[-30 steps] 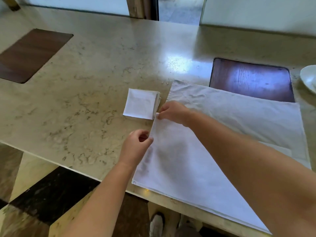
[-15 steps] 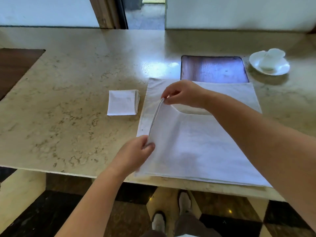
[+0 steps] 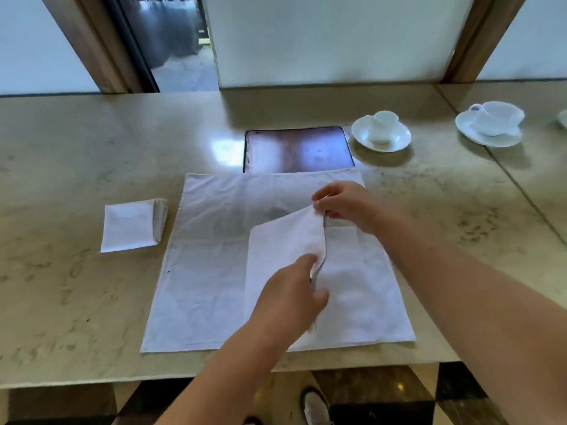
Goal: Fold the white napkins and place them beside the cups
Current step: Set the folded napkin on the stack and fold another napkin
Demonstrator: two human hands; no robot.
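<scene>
Both hands pinch top napkin (image 3: 285, 240) edge at frame centre: right hand (image 3: 346, 207) upper corner, left hand (image 3: 291, 296) lower. Folded napkin (image 3: 132, 225) left; cups (image 3: 383, 125) upper right.

A restaurant or hotel dining area: a long polished marble table (image 3: 76, 289) with an inset dark wood panel (image 3: 299, 150), white cups on saucers (image 3: 380, 131) set at places, white cloth napkins (image 3: 214, 271), glossy checkered stone flooring (image 3: 399, 391), and frosted glass partitions (image 3: 331, 38) with wood frames.
</scene>
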